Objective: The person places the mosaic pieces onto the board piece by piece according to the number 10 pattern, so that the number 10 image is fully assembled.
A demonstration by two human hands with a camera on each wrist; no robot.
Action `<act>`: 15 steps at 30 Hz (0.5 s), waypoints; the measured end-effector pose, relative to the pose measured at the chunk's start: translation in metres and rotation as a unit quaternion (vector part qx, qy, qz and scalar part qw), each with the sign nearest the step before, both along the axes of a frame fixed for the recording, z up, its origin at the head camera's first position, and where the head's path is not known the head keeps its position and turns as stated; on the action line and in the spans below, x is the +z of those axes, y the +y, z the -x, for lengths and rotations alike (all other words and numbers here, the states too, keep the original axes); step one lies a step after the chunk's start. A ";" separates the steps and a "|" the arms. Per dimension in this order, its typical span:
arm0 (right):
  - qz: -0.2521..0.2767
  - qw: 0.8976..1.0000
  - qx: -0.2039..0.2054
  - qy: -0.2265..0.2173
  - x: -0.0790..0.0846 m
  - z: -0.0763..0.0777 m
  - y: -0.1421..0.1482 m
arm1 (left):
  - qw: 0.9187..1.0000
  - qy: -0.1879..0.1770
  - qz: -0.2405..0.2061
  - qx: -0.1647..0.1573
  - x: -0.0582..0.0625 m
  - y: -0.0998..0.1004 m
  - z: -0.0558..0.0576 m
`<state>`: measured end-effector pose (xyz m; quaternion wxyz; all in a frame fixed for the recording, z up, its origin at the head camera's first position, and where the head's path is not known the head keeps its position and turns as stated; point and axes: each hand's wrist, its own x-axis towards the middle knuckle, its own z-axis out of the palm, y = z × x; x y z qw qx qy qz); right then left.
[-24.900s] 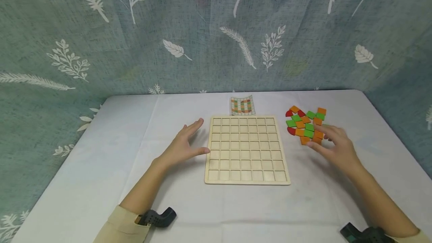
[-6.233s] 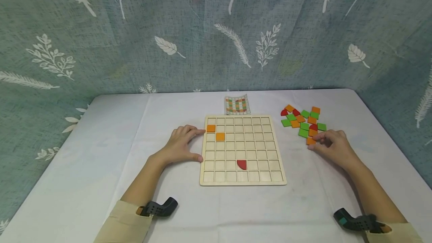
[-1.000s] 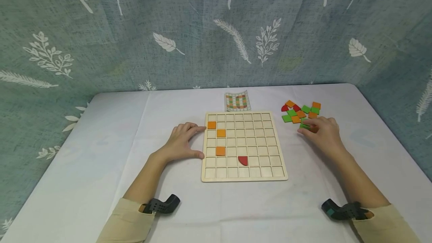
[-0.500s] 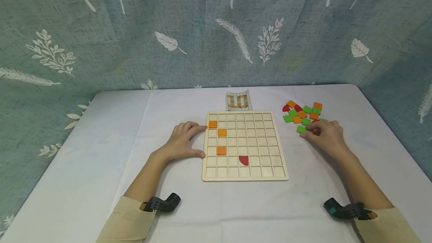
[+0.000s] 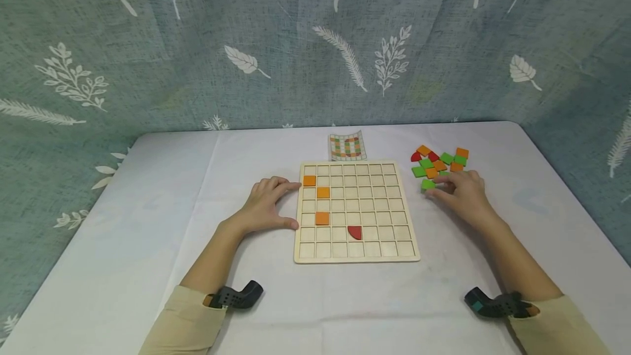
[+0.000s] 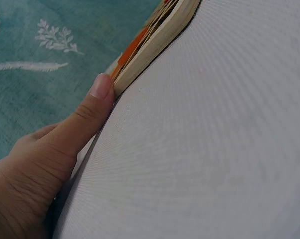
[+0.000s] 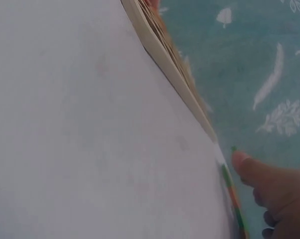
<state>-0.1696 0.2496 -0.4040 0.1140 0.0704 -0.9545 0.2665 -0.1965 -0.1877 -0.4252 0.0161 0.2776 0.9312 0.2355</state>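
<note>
A wooden grid board (image 5: pixel 348 261) lies mid-table. My left hand (image 5: pixel 263 205) touches its left edge with thumb and index fingertip, fingers fairly straight. In the left wrist view the thumb (image 6: pixel 90 112) meets a corner of the board. Orange tiles (image 5: pixel 322 193) and one red quarter-circle piece (image 5: pixel 355 232) sit in separate cells. Right of the board, my right hand (image 5: pixel 463 195) pinches a green square tile (image 5: pixel 428 184) between thumb and index finger. In the right wrist view a green sliver shows at the thumb (image 7: pixel 254 167); the other fingers are partly hidden.
Behind my right fingers lies a loose pile of orange, green and red pieces (image 5: pixel 439 165), partly covered by the hand. A small printed pattern card (image 5: pixel 347 145) rests just behind the board. A leaf-print curtain (image 5: pixel 276 70) hangs past the table's far edge.
Orange tiles and the red piece have come onto the once bare board. Within the last second, my right hand has drawn a green tile leftward off the pile; the left hand stays put.
</note>
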 end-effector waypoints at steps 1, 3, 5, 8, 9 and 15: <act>0.003 1.000 0.006 0.007 0.000 0.001 -0.002 | 1.000 0.001 -0.001 -0.002 0.000 0.000 0.000; 0.010 1.000 0.017 0.022 0.001 0.003 -0.007 | 1.000 0.000 -0.001 -0.004 0.000 0.000 0.000; 0.016 0.999 0.030 0.033 0.002 0.005 -0.012 | 1.000 -0.001 0.003 -0.004 0.000 0.000 0.001; 0.028 0.998 0.042 0.035 0.003 0.007 -0.021 | 1.000 -0.001 0.004 -0.002 0.000 0.000 0.000; 0.029 0.998 0.043 0.033 0.004 0.008 -0.024 | 1.000 0.000 0.004 -0.001 0.000 0.000 0.000; 0.043 0.998 0.045 0.010 0.008 0.012 -0.043 | 1.000 -0.001 -0.001 0.000 0.001 0.001 -0.001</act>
